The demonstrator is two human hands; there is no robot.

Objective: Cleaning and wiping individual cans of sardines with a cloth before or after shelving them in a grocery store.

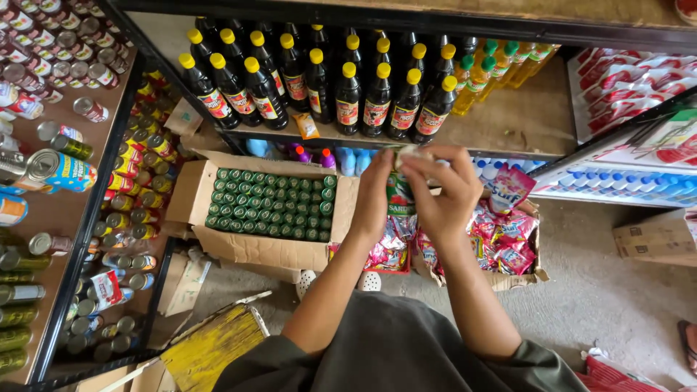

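1. Hands meet at the centre of the head view: the left hand (pixel 375 190) and right hand (pixel 439 190) both have their fingers closed around a green can (pixel 400 194), held up in the air. At 9 o'clock from it sits an open cardboard box (pixel 194 190) packed with green can tops.
2. Slipping looks like the risk: the fingertips pinch only the can's top edge, so it could drop onto the pink sachets (pixel 501 232) at 5 o'clock.
3. Fingers hide the can's lid; what they work at is unclear. Dark bottles (pixel 348 94) stand at 12 o'clock.
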